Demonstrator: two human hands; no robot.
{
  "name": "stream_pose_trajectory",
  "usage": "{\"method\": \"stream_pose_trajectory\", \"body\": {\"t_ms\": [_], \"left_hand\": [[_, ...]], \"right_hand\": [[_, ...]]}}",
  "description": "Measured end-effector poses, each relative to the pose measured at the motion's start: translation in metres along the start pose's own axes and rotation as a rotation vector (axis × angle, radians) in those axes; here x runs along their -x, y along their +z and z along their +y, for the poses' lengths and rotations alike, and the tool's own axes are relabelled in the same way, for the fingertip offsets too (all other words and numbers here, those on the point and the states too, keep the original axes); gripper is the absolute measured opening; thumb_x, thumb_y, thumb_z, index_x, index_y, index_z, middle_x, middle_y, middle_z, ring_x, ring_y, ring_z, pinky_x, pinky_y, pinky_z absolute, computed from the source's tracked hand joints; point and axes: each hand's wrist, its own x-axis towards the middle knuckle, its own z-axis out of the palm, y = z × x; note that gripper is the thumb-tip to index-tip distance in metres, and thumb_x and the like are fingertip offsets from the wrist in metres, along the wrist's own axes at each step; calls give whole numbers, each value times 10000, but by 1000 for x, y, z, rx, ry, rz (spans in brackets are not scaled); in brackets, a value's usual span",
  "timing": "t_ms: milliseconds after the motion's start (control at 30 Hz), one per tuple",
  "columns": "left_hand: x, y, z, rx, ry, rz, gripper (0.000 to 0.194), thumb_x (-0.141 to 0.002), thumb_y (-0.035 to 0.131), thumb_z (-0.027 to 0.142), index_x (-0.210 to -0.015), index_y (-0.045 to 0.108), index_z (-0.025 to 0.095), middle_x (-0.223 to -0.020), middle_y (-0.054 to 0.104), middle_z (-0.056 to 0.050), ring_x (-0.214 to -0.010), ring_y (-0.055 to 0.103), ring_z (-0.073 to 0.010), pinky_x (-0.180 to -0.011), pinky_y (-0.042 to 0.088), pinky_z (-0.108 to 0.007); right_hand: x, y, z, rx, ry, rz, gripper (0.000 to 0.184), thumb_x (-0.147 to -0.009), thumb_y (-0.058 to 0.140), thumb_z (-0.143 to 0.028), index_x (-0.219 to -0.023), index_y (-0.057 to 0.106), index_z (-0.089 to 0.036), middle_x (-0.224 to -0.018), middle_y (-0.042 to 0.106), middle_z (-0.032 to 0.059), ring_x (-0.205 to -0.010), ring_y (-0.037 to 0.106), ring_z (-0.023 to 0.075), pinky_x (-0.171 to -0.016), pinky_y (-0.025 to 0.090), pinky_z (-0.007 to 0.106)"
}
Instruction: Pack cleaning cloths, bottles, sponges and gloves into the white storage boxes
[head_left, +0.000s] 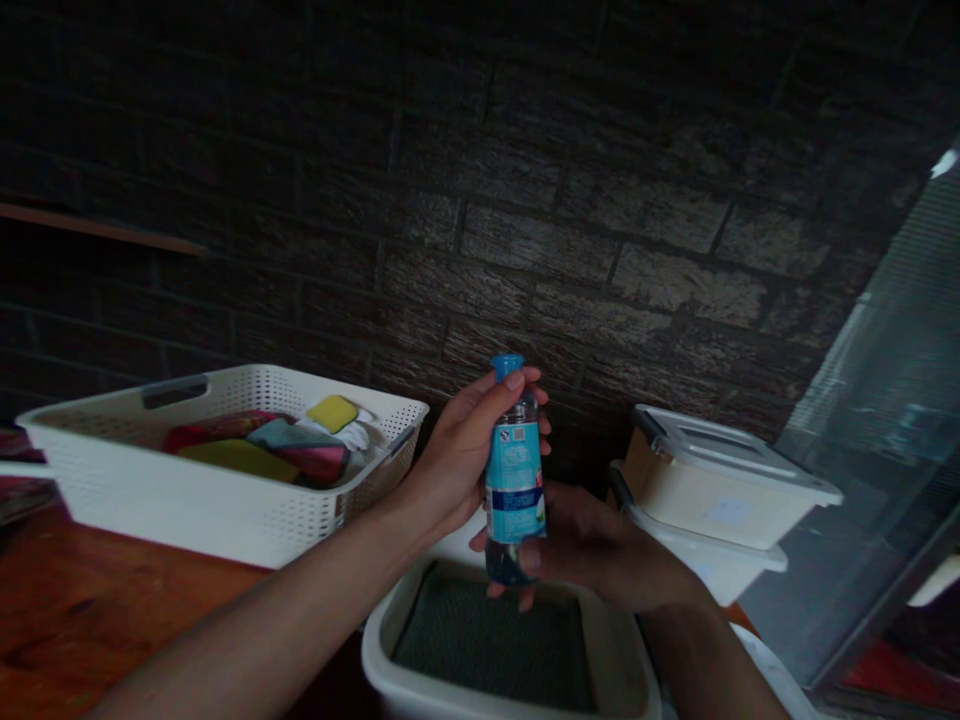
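Note:
A clear bottle (516, 460) with a blue cap and a light-blue label is held upright between my two hands. My left hand (469, 440) is closed round its upper part, the thumb lying just under the cap. Lower down, my right hand (581, 545) grips the bottle near its base. Below them is a white tub (379, 655), with a dark green textured cloth or mat (491, 640) inside it. I cannot make out the print on the label.
On the left, a white perforated basket (187, 520) holds folded coloured cloths and a yellow sponge (332, 412). Two stacked lidded boxes (727, 500) stand at right. Behind everything rises a dark brick wall (450, 200). Reddish-brown wood (112, 610) shows at lower left.

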Motion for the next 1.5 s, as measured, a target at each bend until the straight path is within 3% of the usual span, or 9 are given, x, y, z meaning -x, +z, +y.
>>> {"method": "stream_pose_trajectory", "body": {"t_ms": [200,300,367,467,667,967,1167,1333,1500], "left_hand": [[-1,2,1,-72,38,67,365,-892,744,422,-1162,712,179,-1088,721,-77,-802,702,-157,-642,601,-244],[-1,0,-3,-118,63,89,399,-843,798,439,-1148,712,198,-1067,718,-61,-806,699,-158,-623,591,-237],[-2,-2,-5,-117,73,80,404,-814,825,451,-1120,722,207,-1011,714,-43,-779,692,-149,-623,587,-234],[-2,-4,-6,-89,58,70,377,-814,822,470,-1066,736,203,-966,713,-37,-717,679,-132,-607,581,-231],[-3,-3,0,-17,-7,62,316,-865,778,445,-1050,733,193,-979,729,-42,-708,686,-131,-614,592,-241],[-5,-4,1,-85,36,113,389,-843,790,478,-1093,729,186,-1066,738,-78,-812,704,-175,-657,599,-265],[-3,-3,1,-109,28,57,369,-849,788,471,-1069,709,185,-1025,705,-53,-785,691,-157,-671,608,-277],[-5,-3,4,-16,-20,56,275,-891,742,385,-1040,696,157,-988,689,-50,-738,673,-143,-648,614,-282],[-5,-5,7,32,-15,-19,270,-934,678,388,-1078,692,160,-984,683,-51,-752,675,-149,-663,618,-288]], "right_hand": [[-4,6,0,66,-106,157,324,-864,815,-329,-1091,668,-151,-918,665,11,-782,599,115,-713,503,238],[-6,9,1,122,-165,204,415,-849,833,-265,-1220,666,-183,-1001,671,-2,-862,580,111,-783,475,225],[-6,9,2,139,-169,200,532,-849,834,-258,-1335,623,-210,-1107,676,9,-957,590,128,-859,473,242],[-2,6,1,135,-133,167,558,-862,823,-291,-1367,599,-213,-1181,673,33,-1020,601,151,-909,478,277],[1,0,-2,-2,26,92,503,-839,836,-381,-1257,647,-176,-1073,715,60,-957,666,173,-881,527,327],[-5,3,-3,38,-101,178,456,-856,823,-318,-1264,674,-177,-1149,729,58,-1050,655,176,-990,499,335],[-7,5,-2,100,-139,215,494,-851,829,-285,-1291,636,-167,-1213,699,71,-1132,627,203,-1011,479,338],[-1,3,-4,-11,-55,120,541,-821,859,-304,-1298,636,-178,-1130,722,54,-990,674,159,-893,517,291],[3,5,-8,-56,-18,71,464,-845,838,-313,-1261,663,-203,-1162,733,54,-1040,690,166,-945,516,314]]}}
